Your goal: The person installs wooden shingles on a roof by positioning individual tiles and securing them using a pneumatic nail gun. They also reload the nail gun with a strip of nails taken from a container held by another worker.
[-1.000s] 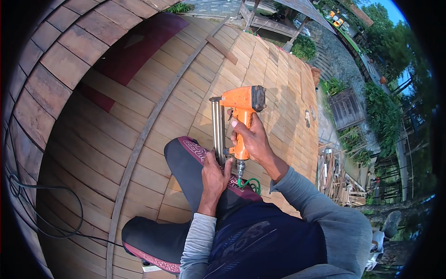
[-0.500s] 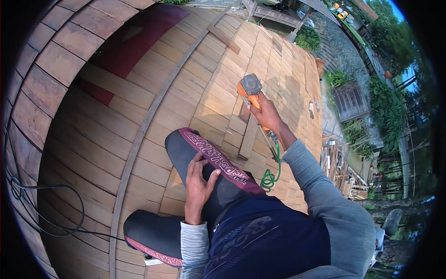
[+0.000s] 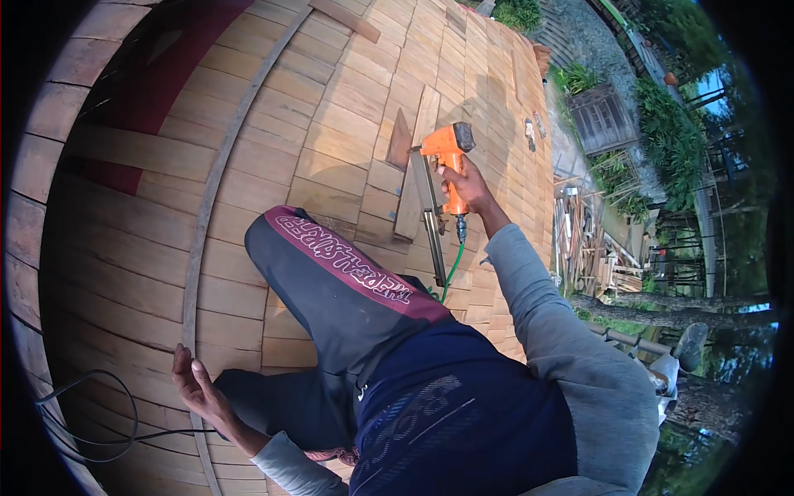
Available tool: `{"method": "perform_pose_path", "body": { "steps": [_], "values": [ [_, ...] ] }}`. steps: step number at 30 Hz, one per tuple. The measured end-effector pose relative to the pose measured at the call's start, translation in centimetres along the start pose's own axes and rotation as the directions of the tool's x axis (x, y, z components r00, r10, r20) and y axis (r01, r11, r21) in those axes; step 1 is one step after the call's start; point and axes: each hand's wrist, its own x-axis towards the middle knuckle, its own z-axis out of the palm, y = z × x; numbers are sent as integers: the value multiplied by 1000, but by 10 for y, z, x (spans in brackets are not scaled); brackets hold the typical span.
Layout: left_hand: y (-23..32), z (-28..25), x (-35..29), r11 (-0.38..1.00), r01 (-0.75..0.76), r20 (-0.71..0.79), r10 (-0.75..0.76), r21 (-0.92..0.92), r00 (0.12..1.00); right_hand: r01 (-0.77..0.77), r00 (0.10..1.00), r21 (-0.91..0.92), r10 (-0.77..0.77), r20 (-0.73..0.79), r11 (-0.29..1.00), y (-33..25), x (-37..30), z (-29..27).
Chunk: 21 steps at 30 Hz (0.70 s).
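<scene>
My right hand [image 3: 470, 188] is wrapped round the grip of an orange air nail gun [image 3: 447, 142]. The gun is turned on its side, its long metal magazine towards my raised knee. From the bottom of its handle a green air hose [image 3: 452, 269] runs down behind my thigh. My left hand [image 3: 201, 390] holds nothing and has its fingers apart, beside my lower knee and close to a long thin wooden batten [image 3: 217, 182]. Under the gun, a loose board [image 3: 411, 207] and a small dark wooden shingle [image 3: 399, 139] lie on the shingled roof [image 3: 335, 136].
A black cable [image 3: 132, 405] loops at the lower left. Curved tile rows [image 3: 50, 136] edge the left side, near dark red sheeting [image 3: 186, 74]. Another loose piece of wood [image 3: 347, 18] lies farther up. Beyond the roof's right edge are stacked timber [image 3: 608, 256] and greenery.
My left hand has left my thigh and moved down and left. The nail gun has swung round in my right hand, showing its side and magazine. The whole view has shifted.
</scene>
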Motion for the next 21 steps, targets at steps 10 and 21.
{"method": "perform_pose_path", "body": {
  "steps": [10, 21],
  "values": [
    [8, 15, 29, 1000, 9, 86, -8, -9, 996, -167, 986, 323, 166, 32, 931, 3, -46, -60],
    [22, 39, 23, 995, 27, 124, -15, -94, 992, -144, 989, 326, 127, 73, 934, -21, -30, -54]
  ]
}}
